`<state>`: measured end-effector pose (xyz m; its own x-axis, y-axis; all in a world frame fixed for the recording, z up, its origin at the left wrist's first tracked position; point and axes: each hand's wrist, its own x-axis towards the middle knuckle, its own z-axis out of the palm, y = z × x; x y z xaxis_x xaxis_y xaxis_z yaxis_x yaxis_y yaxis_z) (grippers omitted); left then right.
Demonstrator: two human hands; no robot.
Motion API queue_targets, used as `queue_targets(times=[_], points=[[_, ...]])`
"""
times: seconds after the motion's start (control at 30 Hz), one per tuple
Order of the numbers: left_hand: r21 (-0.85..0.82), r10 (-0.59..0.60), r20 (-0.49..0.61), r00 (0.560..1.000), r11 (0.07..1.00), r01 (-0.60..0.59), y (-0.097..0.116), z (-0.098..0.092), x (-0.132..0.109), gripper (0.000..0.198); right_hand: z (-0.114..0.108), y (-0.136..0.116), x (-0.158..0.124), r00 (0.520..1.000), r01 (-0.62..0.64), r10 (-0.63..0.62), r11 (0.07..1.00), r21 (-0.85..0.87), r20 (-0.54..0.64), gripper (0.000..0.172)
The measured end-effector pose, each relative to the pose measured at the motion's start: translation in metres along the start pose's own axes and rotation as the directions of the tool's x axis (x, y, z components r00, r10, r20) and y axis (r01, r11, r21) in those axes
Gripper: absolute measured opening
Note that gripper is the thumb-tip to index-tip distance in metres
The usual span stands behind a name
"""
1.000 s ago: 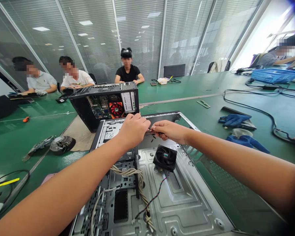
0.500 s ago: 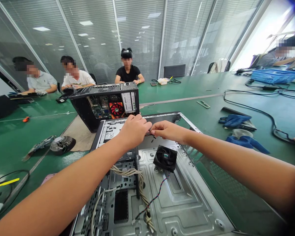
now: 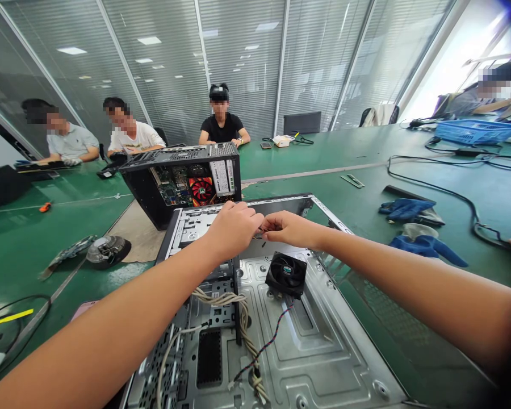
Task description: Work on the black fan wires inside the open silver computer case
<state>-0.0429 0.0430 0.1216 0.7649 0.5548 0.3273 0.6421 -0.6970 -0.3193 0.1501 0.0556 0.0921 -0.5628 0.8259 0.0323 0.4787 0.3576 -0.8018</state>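
An opened grey computer case [image 3: 323, 346] lies flat on the green table in front of me. My left hand [image 3: 232, 227] and my right hand [image 3: 287, 228] meet over its far end, both pinched on a small dark part or wire between their fingertips that I cannot make out. A black cooling fan [image 3: 286, 272] sits inside the case just below my right hand, its thin red and black lead [image 3: 264, 346] trailing toward me. A beige cable bundle [image 3: 238, 312] runs along the drive cage.
A black computer case [image 3: 183, 179] with a red fan stands behind mine. Blue gloves [image 3: 409, 210] and black cables [image 3: 451, 193] lie to the right, a circuit board and round cooler [image 3: 106, 250] to the left. Several people sit at the far side; a blue basket [image 3: 472, 130] is far right.
Both hands have stayed together over the far end of the case. My right hand has shifted slightly left and its fingers have closed tighter against the left hand's.
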Motion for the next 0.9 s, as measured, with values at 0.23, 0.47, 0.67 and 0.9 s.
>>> queue_targets(times=[0.23, 0.47, 0.67, 0.9], points=[[-0.056, 0.062, 0.018, 0.998, 0.997, -0.061, 0.001, -0.004, 0.002, 0.013, 0.002, 0.0, -0.001, 0.997, 0.037, -0.043, 0.995, -0.091, -0.064, 0.01], [-0.079, 0.0, 0.016, 1.0, 0.997, 0.001, 0.0, -0.006, 0.001, 0.014, 0.001, -0.011, -0.005, 0.998, -0.032, 0.039, 0.992, 0.121, -0.05, 0.011], [-0.076, -0.046, 0.003, 0.999, 0.996, 0.046, -0.001, -0.007, 0.001, 0.019, 0.002, -0.02, -0.006, 0.992, -0.113, 0.124, 0.965, 0.237, -0.033, 0.015], [-0.08, -0.051, -0.004, 0.999, 0.996, 0.05, -0.001, -0.006, 0.002, 0.019, 0.001, -0.015, -0.005, 0.99, -0.121, 0.134, 0.969, 0.214, -0.049, 0.02]])
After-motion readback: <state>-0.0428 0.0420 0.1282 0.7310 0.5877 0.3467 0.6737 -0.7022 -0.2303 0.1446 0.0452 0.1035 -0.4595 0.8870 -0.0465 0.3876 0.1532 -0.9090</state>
